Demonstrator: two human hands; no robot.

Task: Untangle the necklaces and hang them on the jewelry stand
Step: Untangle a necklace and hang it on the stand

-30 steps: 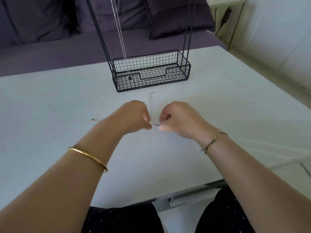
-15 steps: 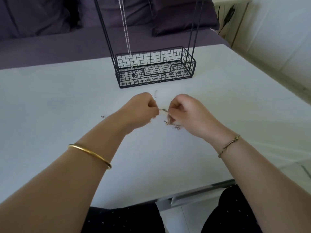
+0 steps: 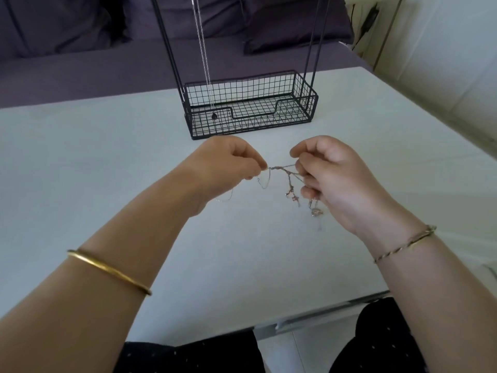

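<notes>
Necklaces hanging knotted between my hands; I'm pinching one strand in left hand, clamping bunch in right hand. Pulling apart risking tightening knot, snapping chain.

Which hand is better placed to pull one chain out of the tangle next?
Probably the left hand: it pinches a thin strand, while the right hand holds the twisted necklaces.
</notes>
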